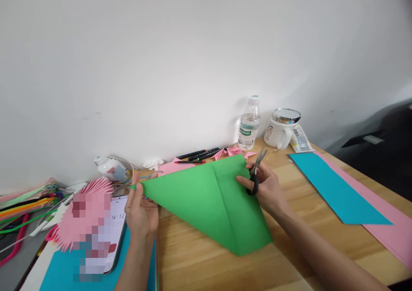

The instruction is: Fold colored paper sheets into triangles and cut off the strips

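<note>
A sheet of green paper, folded to a slanted shape with a crease across its right part, is held up above the wooden table. My left hand pinches its pointed left corner between thumb and fingers. At the upper right edge of the paper, my right hand grips it while also holding a pair of scissors with black handles. The scissor blades point up, away from the paper, and look slightly apart. Part of the right fingers is hidden behind the sheet and scissors.
A water bottle and a white mug stand by the wall. Pens and pink paper pieces lie behind the green sheet. Blue paper lies right; a phone, pink fringed paper and pipe cleaners lie left.
</note>
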### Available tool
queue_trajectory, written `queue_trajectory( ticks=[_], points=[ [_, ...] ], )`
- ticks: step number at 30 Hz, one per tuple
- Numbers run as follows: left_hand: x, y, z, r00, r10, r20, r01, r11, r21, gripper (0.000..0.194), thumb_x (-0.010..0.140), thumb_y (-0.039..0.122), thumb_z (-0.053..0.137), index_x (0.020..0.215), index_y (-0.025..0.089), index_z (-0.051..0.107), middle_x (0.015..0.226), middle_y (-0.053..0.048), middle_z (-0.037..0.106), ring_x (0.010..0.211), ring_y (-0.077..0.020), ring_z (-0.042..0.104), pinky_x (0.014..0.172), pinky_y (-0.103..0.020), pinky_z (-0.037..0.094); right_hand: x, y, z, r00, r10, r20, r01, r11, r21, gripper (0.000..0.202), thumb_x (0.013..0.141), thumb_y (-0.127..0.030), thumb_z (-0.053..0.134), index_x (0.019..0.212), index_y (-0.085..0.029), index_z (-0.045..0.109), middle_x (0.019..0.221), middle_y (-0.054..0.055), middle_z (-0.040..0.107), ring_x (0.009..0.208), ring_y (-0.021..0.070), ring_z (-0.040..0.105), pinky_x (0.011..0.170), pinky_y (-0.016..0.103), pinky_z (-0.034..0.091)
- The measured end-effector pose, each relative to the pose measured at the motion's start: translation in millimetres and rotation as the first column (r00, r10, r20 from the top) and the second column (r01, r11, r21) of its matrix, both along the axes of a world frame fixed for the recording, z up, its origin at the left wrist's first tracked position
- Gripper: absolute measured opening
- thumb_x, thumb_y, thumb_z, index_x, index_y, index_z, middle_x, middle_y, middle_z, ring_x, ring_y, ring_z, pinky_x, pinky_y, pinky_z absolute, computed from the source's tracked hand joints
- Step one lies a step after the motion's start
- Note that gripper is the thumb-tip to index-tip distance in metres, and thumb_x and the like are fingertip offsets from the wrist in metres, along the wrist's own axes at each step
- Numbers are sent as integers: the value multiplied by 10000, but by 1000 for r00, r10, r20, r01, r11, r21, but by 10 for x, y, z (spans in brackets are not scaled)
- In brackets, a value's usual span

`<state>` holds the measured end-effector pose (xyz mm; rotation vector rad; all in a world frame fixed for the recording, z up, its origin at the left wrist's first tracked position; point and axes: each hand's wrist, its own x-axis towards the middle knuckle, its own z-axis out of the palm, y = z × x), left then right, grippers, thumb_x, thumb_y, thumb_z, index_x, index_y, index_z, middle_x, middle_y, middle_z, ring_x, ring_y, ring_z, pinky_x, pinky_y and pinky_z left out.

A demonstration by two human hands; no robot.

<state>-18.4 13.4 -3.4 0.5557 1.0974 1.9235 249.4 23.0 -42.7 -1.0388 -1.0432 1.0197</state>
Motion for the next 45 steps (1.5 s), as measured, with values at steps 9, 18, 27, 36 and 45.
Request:
queue_trajectory(
  ticks=[9,18,27,36,45],
  points=[
    [-93,4,-17,1000,3,11,-3,1000,-8,382,827,309,538,1208,292,547,813,-34,733,739,-140,670,649,-246,524,-6,-4,27,1000,24,-4,-24,999,-38,366,593,-278,762,784,-216,456,569,-92,340,487,62,265,436,189,205],
    [254,-71,-178,949,-309,59,315,938,-146,298,598,325,772,820,164,657,765,-34,714,704,-163,664,606,-239,522,-16,19,8,996,-75,-50,74,997,-32,375,581,-279,765,789,-222,459,581,-87,350,488,65,262,427,187,214],
    [681,-298,-302,773,-632,50,601,704,-379,389,479,342,830,495,141,498,468,-11,594,463,-119,582,492,-238,496,5,46,26,983,-117,-138,119,993,7,380,575,-288,775,811,-220,486,734,-47,492,631,95,442,547,208,370],
    [439,-127,-209,937,-350,14,340,901,-268,337,458,254,845,500,120,539,472,7,594,455,-98,571,475,-222,524,-174,-63,-50,943,321,-88,-332,927,-177,446,549,-334,804,797,-211,454,594,-93,436,484,88,502,483,243,434],
    [523,-186,-215,921,-386,-47,357,886,-295,676,486,180,824,1119,139,587,918,-97,710,654,-212,676,524,-335,585,-194,-60,-65,966,239,-97,-251,958,-135,437,554,-336,798,803,-206,463,648,-68,497,556,92,504,535,262,499]
  ],
)
